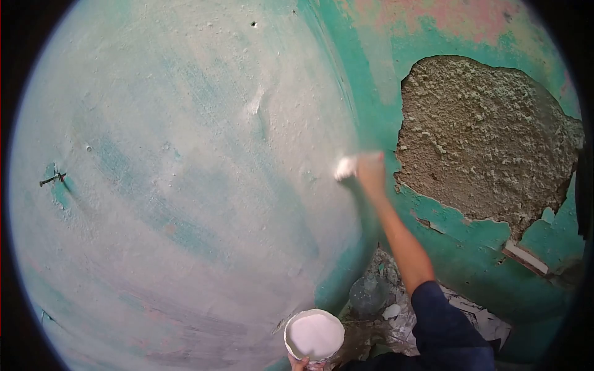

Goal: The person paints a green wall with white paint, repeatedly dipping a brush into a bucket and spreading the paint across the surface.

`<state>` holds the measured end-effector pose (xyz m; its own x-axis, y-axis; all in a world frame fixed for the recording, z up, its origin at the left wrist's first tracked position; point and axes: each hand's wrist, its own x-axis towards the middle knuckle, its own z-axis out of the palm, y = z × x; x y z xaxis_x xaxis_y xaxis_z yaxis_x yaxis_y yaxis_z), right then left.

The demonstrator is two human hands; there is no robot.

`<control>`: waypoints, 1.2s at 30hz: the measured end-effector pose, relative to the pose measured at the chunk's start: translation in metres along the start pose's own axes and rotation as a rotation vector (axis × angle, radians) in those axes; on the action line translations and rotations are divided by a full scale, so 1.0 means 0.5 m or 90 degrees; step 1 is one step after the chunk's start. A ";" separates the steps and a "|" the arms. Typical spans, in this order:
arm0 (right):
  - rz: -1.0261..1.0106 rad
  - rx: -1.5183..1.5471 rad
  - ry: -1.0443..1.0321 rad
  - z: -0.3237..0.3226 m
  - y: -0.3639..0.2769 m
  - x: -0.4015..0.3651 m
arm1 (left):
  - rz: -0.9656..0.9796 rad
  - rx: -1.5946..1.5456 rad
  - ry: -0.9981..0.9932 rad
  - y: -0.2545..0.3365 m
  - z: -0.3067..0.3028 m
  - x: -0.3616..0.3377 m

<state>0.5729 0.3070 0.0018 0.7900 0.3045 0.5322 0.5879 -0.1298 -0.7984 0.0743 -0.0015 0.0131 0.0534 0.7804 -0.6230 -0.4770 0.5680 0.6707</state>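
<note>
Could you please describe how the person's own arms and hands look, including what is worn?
The right arm wears a dark blue sleeve that ends near the elbow. The forearm and the right hand are bare, without glove or watch. Of the left hand only bare fingers show at the frame edge.

A dark navy sleeve [445, 321] is worn on the right arm, ending above the elbow. The right hand [371, 170] is bare and blurred; only fingertips of the left hand [297, 363] are seen.
</note>
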 end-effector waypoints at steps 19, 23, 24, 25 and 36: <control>0.605 0.706 -0.006 0.007 0.160 -0.317 | 0.046 0.072 0.063 -0.001 -0.002 -0.014; 0.347 0.288 -0.081 0.051 0.215 -0.273 | 0.015 0.074 0.138 0.012 0.051 -0.053; 0.116 0.014 -0.135 0.071 0.231 -0.235 | 0.013 0.072 0.137 0.005 0.034 -0.044; 0.114 0.012 -0.137 0.001 0.134 -0.197 | 0.048 0.079 0.091 -0.008 0.003 -0.025; -0.024 0.745 -0.029 -0.151 -0.390 0.096 | 0.005 0.044 0.065 0.000 0.018 -0.031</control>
<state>0.5095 0.2755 0.2045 0.7548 0.3257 0.5694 0.0735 0.8206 -0.5668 0.0816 -0.0111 0.0262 -0.0410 0.7561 -0.6531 -0.4145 0.5819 0.6997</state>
